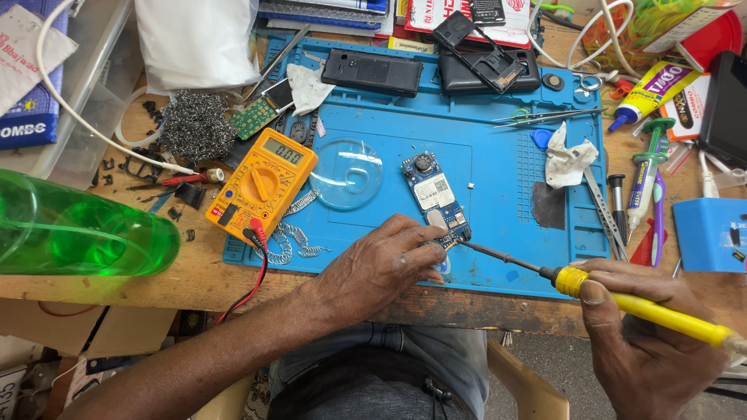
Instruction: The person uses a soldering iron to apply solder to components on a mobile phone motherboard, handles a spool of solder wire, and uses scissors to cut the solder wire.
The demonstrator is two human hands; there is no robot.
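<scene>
Blue work mat (498, 257): matt rubbery look. Bench (194, 276): rough bare wood. Soldering iron (622, 299): glossy yellow plastic handle, dark metal tip. Green bottle (78, 233): shiny translucent plastic.

A yellow-handled soldering iron (646, 308) with a dark shaft meets a blue circuit board (436, 201) carrying a white label, on a bright blue mat (498, 167) over a brown wooden bench (194, 276). At nine o'clock from the board sit a clear lens (347, 173) and an orange-yellow multimeter (261, 184) with red and black leads. Farther toward nine lies a translucent green bottle (78, 233); at eleven, grey steel wool (198, 126).
</scene>
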